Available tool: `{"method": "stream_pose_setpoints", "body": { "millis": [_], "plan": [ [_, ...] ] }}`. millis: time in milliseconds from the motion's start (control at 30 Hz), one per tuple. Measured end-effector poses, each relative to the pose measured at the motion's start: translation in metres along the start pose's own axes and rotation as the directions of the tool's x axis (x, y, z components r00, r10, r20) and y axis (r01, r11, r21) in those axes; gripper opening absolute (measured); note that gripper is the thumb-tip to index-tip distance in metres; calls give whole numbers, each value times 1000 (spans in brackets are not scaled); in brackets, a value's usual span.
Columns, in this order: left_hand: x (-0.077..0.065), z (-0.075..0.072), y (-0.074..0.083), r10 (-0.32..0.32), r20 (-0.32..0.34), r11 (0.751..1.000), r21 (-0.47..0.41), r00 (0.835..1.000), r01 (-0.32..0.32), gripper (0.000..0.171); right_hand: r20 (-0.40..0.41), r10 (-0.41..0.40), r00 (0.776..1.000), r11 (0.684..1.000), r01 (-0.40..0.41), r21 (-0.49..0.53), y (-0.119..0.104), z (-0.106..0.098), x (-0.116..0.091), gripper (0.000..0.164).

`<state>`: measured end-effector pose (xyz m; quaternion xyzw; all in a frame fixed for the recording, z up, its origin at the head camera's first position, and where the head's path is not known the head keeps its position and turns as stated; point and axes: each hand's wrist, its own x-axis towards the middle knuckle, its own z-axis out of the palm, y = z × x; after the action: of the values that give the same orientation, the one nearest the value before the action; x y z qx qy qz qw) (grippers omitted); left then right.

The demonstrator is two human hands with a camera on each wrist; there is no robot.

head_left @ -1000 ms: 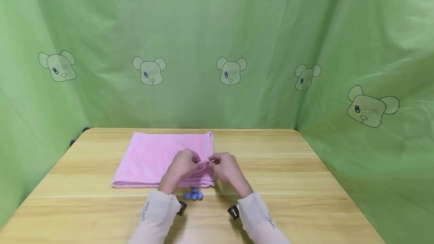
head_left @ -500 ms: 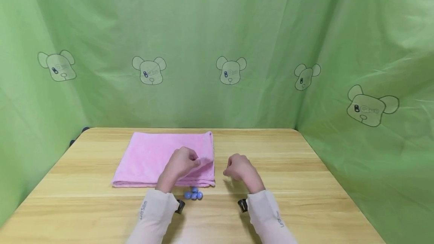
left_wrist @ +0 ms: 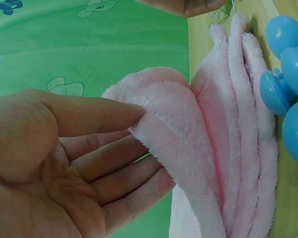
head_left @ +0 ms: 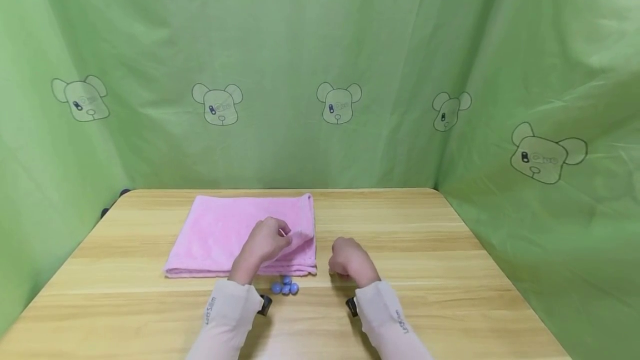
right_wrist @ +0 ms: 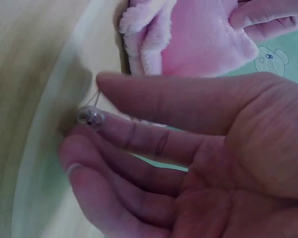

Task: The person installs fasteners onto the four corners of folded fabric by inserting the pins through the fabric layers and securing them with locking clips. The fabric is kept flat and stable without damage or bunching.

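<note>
A folded pink plush towel (head_left: 222, 229) lies on the table. My left hand (head_left: 265, 242) pinches its near right corner between thumb and fingers, lifting a flap (left_wrist: 164, 109) above the layers beneath. Right of the towel, low over the table, is my right hand (head_left: 351, 261). At its fingertips it holds a small clear, shiny piece (right_wrist: 91, 118) with a thin thread or wire running up to the thumb; its exact kind is too blurred to tell. Just in front of the towel sit several glossy blue mushroom-shaped pieces (head_left: 285, 289), near the left wrist.
The wood-grain table (head_left: 430, 304) has rounded far corners. A green curtain (head_left: 280, 149) with printed bear heads hangs behind it and along both sides. Black wrist-camera mounts (head_left: 265, 305) stick out from both sleeves.
My right hand has left the towel corner, moving to the right and then a little lower. The left hand stays on the raised corner. The blue pieces have not moved.
</note>
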<state>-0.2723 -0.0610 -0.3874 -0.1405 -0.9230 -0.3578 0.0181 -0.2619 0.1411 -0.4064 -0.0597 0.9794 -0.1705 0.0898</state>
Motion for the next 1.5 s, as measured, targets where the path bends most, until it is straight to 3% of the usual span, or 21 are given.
{"method": "stream_pose_setpoints", "body": {
  "millis": [200,333,433,667,933,1500],
  "plan": [
    [1,-2,0,-17,4,1000,-16,1000,17,18,-15,-23,1000,999,23,-42,-1,-1,2,20],
    [2,-3,0,-16,2,1000,-24,1000,16,17,-22,-49,999,999,49,11,-1,-6,3,26],
    [2,-3,0,-17,-2,999,-33,1000,17,15,-58,-83,995,990,89,112,-2,-10,4,24],
    [2,-1,-3,-19,8,999,-51,1000,19,9,-183,-184,966,911,237,337,-10,-8,11,6],
    [0,0,-2,-9,13,999,-51,1000,9,17,-198,-197,960,805,274,526,-18,2,15,7],
    [1,-1,-2,23,8,999,-33,1000,-22,15,-201,-201,959,742,283,608,-24,12,14,9]
  ]
}}
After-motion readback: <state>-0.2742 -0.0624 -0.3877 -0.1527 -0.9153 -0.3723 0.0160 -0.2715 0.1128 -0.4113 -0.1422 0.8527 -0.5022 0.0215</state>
